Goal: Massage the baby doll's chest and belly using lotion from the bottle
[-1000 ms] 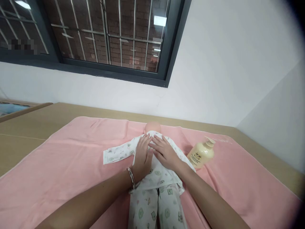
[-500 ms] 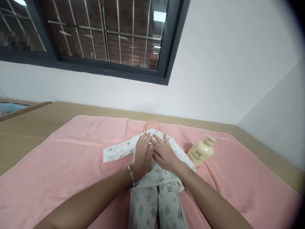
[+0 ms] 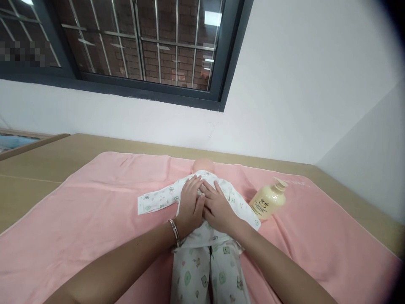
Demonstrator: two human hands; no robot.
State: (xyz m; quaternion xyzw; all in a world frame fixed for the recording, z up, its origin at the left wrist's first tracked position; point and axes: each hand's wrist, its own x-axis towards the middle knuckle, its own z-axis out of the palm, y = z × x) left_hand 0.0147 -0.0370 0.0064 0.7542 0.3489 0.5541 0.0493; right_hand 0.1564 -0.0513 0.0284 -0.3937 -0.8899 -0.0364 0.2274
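- The clothed baby doll [image 3: 207,237] lies on the pink towel [image 3: 104,198], its head [image 3: 203,165] at 12 o'clock and trousers [image 3: 191,274] at 6.
- Left hand [image 3: 189,209] and right hand [image 3: 221,209] rest flat on the shirt, side by side and touching, fingers pointing towards 12; neither is clamped on anything.
- Best, I judge, to share light, even pressure between both palms, so the cloth doesn't bunch.
- The bangle [image 3: 174,233] on the left wrist is better held off the fabric.
- Mind the yellow pump bottle [image 3: 267,202] at 3 o'clock, close by a sleeve [image 3: 245,207]; whether they touch I can't tell.
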